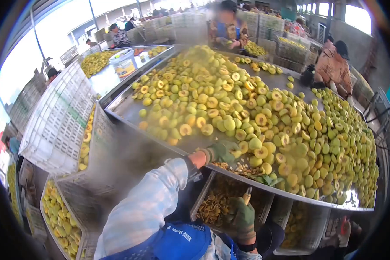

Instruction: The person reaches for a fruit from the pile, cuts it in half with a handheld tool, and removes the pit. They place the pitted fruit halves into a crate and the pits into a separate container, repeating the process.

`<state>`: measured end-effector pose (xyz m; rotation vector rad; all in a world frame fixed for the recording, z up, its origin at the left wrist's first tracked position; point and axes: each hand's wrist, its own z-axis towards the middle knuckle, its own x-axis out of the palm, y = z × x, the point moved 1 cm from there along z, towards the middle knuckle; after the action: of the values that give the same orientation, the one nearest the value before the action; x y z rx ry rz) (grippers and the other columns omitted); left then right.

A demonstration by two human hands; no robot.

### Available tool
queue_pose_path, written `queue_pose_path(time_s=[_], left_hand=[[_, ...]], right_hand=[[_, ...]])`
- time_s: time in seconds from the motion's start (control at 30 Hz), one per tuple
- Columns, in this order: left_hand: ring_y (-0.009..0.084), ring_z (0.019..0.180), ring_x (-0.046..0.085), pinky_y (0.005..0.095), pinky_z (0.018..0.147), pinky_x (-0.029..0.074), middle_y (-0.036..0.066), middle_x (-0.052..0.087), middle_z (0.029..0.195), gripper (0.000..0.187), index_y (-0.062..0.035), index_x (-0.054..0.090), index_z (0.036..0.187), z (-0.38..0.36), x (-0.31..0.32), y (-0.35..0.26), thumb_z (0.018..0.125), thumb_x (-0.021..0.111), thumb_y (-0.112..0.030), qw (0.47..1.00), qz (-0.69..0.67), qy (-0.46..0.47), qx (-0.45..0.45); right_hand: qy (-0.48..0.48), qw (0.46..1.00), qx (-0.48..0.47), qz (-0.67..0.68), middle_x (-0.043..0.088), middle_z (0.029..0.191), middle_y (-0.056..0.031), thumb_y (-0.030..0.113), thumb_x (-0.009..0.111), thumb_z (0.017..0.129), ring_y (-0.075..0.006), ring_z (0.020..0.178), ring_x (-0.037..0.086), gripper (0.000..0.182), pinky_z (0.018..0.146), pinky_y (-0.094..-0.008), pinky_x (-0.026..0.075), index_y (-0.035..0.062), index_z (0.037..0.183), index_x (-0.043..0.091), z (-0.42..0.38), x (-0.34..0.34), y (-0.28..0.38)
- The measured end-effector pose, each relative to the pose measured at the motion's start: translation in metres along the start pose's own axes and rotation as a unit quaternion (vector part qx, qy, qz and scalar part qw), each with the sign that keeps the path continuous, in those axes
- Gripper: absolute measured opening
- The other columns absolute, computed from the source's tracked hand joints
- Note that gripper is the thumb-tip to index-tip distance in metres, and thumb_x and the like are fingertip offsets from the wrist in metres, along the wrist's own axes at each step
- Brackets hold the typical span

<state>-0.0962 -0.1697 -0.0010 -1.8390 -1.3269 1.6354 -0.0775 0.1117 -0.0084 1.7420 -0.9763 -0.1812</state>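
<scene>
My left hand [223,152], in a green glove, reaches over the near edge of the metal table [123,106] and is closed round a yellow-green fruit half [236,153]. My right hand [242,216], also gloved, is lower, above a crate of brown scraps [214,206]. Its fingers are wrapped round a small tool with a wooden handle [247,197] and a metal tip pointing up. A large heap of halved fruit [229,99] covers much of the table. Loose pits [238,169] and green leaves [271,180] lie at the near edge beside my left hand.
White crates [60,121] stand at the left, one holding fruit halves [63,219]. Another bin [299,229] is under the table. A person [227,30] works across the table, another [333,67] at its right side. A white bucket [123,63] stands on a farther table.
</scene>
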Motion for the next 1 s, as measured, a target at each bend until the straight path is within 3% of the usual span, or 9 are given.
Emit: queue_pose_path(time_s=[0.13, 0.33, 0.5, 0.6, 0.77, 0.87, 0.9, 0.97, 1.0], left_hand=[[0.025, 0.103, 0.066, 0.036, 0.089, 0.051, 0.012, 0.069, 0.113, 0.033, -0.0084, 0.067, 0.114, -0.08, 0.03, -0.016, 0.085, 0.068, -0.022, 0.96, 0.027, 0.039, 0.275], [0.0263, 0.1, 0.065, 0.0379, 0.087, 0.051, 0.012, 0.068, 0.104, 0.042, -0.0072, 0.063, 0.121, -0.144, 0.043, -0.023, 0.082, 0.067, -0.02, 0.973, -0.054, 0.009, 0.226], [0.0258, 0.093, 0.065, 0.0364, 0.083, 0.051, 0.015, 0.066, 0.105, 0.054, -0.0022, 0.053, 0.134, -0.191, 0.051, -0.018, 0.084, 0.065, -0.018, 0.966, -0.107, -0.194, 0.135], [0.0234, 0.089, 0.067, 0.0346, 0.081, 0.052, 0.014, 0.068, 0.105, 0.05, -0.0004, 0.052, 0.134, -0.187, 0.069, 0.003, 0.086, 0.061, -0.014, 0.917, -0.113, -0.321, 0.208], [0.0272, 0.095, 0.068, 0.0376, 0.08, 0.053, 0.016, 0.068, 0.109, 0.04, -0.0005, 0.058, 0.125, -0.2, 0.072, -0.005, 0.087, 0.058, -0.01, 0.898, -0.205, -0.357, 0.158], [0.0329, 0.093, 0.067, 0.0398, 0.078, 0.052, 0.017, 0.067, 0.105, 0.035, -0.0014, 0.062, 0.118, -0.19, 0.072, 0.0, 0.084, 0.057, -0.007, 0.882, -0.132, -0.405, 0.201], [0.0349, 0.092, 0.066, 0.0406, 0.077, 0.052, 0.017, 0.066, 0.104, 0.034, -0.0017, 0.062, 0.115, -0.189, 0.071, -0.001, 0.082, 0.057, -0.005, 0.877, -0.097, -0.419, 0.214], [0.0378, 0.09, 0.064, 0.0425, 0.075, 0.051, 0.017, 0.065, 0.101, 0.03, -0.0017, 0.062, 0.109, -0.185, 0.072, -0.004, 0.08, 0.057, -0.004, 0.879, -0.109, -0.412, 0.212], [0.0392, 0.088, 0.063, 0.0435, 0.075, 0.05, 0.018, 0.064, 0.1, 0.028, -0.0017, 0.062, 0.106, -0.183, 0.072, -0.005, 0.079, 0.057, -0.003, 0.88, -0.114, -0.409, 0.212]], right_hand=[[0.06, 0.975, 0.047, 0.21, 0.058, 0.068, -0.0009, 0.046, 0.045, 0.102, -0.0114, 0.048, 0.05, 0.048, 0.043, -0.0228, 0.041, 0.0019, 0.114, 0.06, 0.033, -0.011, 0.003], [0.427, 0.831, 0.101, 0.342, 0.065, 0.1, -0.0086, 0.038, 0.038, 0.104, -0.0151, 0.08, 0.063, 0.046, 0.068, -0.0263, 0.053, 0.0018, 0.129, 0.051, 0.066, -0.001, -0.034], [0.116, 0.977, -0.037, 0.173, 0.064, 0.086, -0.0024, 0.03, 0.05, 0.099, -0.0117, 0.066, 0.06, 0.041, 0.057, -0.0214, 0.05, -0.0013, 0.125, 0.056, 0.037, 0.05, -0.027], [0.081, 0.934, -0.28, -0.208, 0.066, 0.091, -0.0028, 0.028, 0.05, 0.1, -0.0132, 0.07, 0.061, 0.045, 0.066, -0.0235, 0.052, -0.0057, 0.129, 0.055, 0.068, 0.032, -0.055], [0.031, 0.977, -0.192, 0.091, 0.062, 0.111, -0.0112, 0.022, 0.055, 0.098, -0.0172, 0.092, 0.062, 0.04, 0.076, -0.0297, 0.053, -0.0084, 0.123, 0.057, 0.046, 0.073, -0.032], [-0.032, 0.974, -0.22, 0.032, 0.062, 0.109, -0.0121, 0.021, 0.059, 0.096, -0.0176, 0.093, 0.062, 0.037, 0.078, -0.0301, 0.053, -0.0078, 0.119, 0.058, 0.035, 0.085, -0.026], [-0.053, 0.912, -0.383, -0.136, 0.063, 0.109, -0.0134, 0.021, 0.061, 0.095, -0.0197, 0.093, 0.063, 0.038, 0.078, -0.0314, 0.053, -0.0076, 0.119, 0.058, 0.037, 0.077, -0.027], [-0.077, 0.633, -0.635, -0.436, 0.063, 0.109, -0.0161, 0.021, 0.064, 0.092, -0.024, 0.093, 0.064, 0.039, 0.079, -0.0339, 0.053, -0.0072, 0.119, 0.058, 0.046, 0.06, -0.036], [-0.089, 0.639, -0.616, -0.452, 0.063, 0.109, -0.0179, 0.022, 0.066, 0.09, -0.0272, 0.094, 0.064, 0.041, 0.081, -0.0355, 0.053, -0.0067, 0.119, 0.058, 0.043, 0.062, -0.035]])
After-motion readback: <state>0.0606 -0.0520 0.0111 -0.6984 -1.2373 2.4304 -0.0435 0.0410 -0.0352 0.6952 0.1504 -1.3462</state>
